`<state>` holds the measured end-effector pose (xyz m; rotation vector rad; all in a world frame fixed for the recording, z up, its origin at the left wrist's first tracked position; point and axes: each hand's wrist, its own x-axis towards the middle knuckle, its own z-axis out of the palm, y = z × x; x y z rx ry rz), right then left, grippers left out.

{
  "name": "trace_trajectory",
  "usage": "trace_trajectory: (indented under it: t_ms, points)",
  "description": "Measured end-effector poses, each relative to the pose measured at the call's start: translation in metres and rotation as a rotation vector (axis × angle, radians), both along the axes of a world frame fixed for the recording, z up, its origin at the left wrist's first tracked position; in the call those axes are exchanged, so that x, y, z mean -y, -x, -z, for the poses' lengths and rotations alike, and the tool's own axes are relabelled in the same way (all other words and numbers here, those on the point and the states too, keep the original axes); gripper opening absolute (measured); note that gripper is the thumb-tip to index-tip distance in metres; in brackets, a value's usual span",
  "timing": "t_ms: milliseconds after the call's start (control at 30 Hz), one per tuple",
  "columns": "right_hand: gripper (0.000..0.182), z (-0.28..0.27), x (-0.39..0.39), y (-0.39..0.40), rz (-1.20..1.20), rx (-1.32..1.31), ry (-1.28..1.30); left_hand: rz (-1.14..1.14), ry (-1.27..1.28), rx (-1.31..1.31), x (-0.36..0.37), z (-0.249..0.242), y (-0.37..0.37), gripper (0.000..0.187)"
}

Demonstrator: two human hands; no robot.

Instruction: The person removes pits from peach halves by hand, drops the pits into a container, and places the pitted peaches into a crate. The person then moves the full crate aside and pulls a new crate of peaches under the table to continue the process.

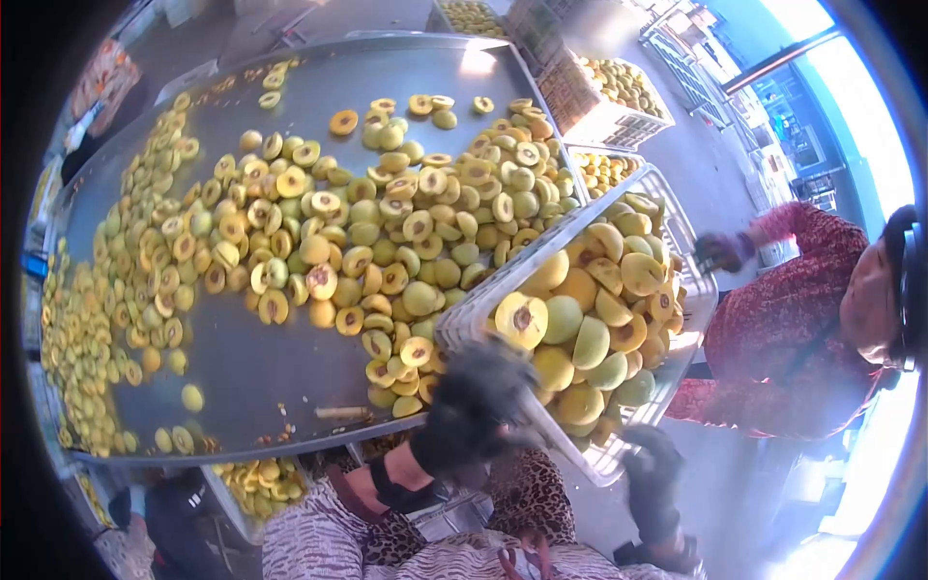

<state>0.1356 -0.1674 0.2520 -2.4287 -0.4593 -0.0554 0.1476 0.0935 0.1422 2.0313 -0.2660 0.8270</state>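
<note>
A white plastic crate (pixel 536 237) full of halved yellow-green fruit (pixel 590 319) tilts beside the right edge of a metal table (pixel 261 377). The pits show in some halves; they look like apricots or plums. My left hand (pixel 474 406), in a black glove, is against the crate's near left corner, its fingers smeared by motion. My right hand (pixel 652 478), also black-gloved, has its fingers curled at the near right rim. Across the crate, a co-worker's gloved hand (pixel 723 251) is close to the far right rim.
Many fruit halves (pixel 387 222) are spread over the table. The co-worker in a red patterned top (pixel 783 329) stands at the right. More filled crates (pixel 604 101) stand behind the table, and another crate (pixel 256 488) is below its front edge. Other people are at the left.
</note>
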Motion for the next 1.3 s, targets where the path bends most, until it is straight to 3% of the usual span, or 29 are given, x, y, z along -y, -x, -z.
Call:
trace_trajectory:
  t_ms: [33,67,100,167,233,300,533,667,800,867,933,1000,1100,1167,1267,1300]
  points:
    - [0.013,0.004,0.03,0.013,0.254,-0.027,0.001,0.233,-0.048,0.009,0.011,-0.003,-0.01,0.047]
    - [0.01,0.012,0.054,0.028,0.547,-0.182,-0.199,0.453,-0.105,0.012,0.018,-0.004,-0.018,0.04]
    - [0.031,0.067,0.124,0.06,0.713,-0.417,-0.238,0.428,-0.138,0.009,0.024,0.001,-0.02,0.04]
    - [0.032,0.117,0.116,0.082,0.829,-0.624,-0.389,0.372,-0.541,0.035,0.029,0.015,-0.02,0.029]
    - [0.032,0.148,0.09,0.09,0.895,-0.63,-0.465,0.4,-0.579,0.007,0.023,0.007,-0.022,0.027]
    - [0.033,0.169,0.067,0.075,0.9,-0.573,-0.507,0.407,-0.597,-0.039,0.022,0.006,-0.021,0.017]
    - [0.036,0.185,0.003,-0.012,0.744,-0.315,-0.573,0.198,-0.504,-0.127,-0.057,0.008,-0.05,0.017]
    - [0.038,0.158,-0.024,-0.063,0.609,-0.16,-0.58,0.204,-0.143,-0.135,-0.124,0.023,-0.079,0.028]
    - [0.041,0.148,-0.039,-0.077,0.583,-0.078,-0.59,0.173,0.054,-0.166,-0.179,0.079,-0.092,0.036]
    - [0.043,0.159,-0.049,-0.069,0.613,-0.055,-0.575,0.157,0.732,-0.433,-0.189,0.11,-0.083,0.032]
    - [0.044,0.171,-0.062,-0.061,0.655,-0.032,-0.553,0.203,0.759,-0.48,-0.199,0.117,-0.08,0.035]
    - [0.046,0.179,-0.075,-0.06,0.693,0.003,-0.537,0.13,0.664,-0.211,-0.192,0.126,-0.079,0.038]
    - [0.048,0.181,-0.092,-0.066,0.702,0.11,-0.488,-0.023,0.596,-0.287,-0.185,0.158,-0.086,0.037]
    - [0.05,0.171,-0.108,-0.076,0.674,0.242,-0.432,-0.235,0.57,-0.142,-0.175,0.146,-0.095,0.03]
    - [0.053,0.14,-0.142,-0.1,0.553,0.501,-0.349,-0.258,0.667,-0.123,-0.185,0.121,-0.101,0.024]
    - [0.054,0.123,-0.158,-0.11,0.488,0.589,-0.327,-0.22,0.852,-0.198,-0.188,0.105,-0.101,0.025]
